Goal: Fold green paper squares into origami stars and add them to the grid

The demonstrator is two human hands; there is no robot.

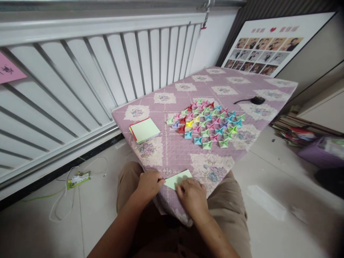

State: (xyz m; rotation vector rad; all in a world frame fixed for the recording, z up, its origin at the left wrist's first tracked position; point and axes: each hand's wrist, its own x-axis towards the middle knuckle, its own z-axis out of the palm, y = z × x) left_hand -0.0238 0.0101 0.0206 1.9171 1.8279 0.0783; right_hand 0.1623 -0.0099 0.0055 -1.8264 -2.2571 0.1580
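Note:
A pale green sheet of folding paper lies at the near end of the table. It looks folded, with a pointed left end. At that end my left hand pinches the paper between thumb and fingers. My right hand is closed at the near right edge, its bent fingers on top of the sheet and covering part of it. Beyond my hands stand many small folded paper pieces in slanting rows, coloured green, blue, pink, red and yellow. Left of them is a stack of square paper, light green on top.
A flowered purple cloth covers the table. A black object with a thin tail lies toward the back right. The radiator runs along the left side. A power strip with white cables is on the floor, and a photo board leans behind.

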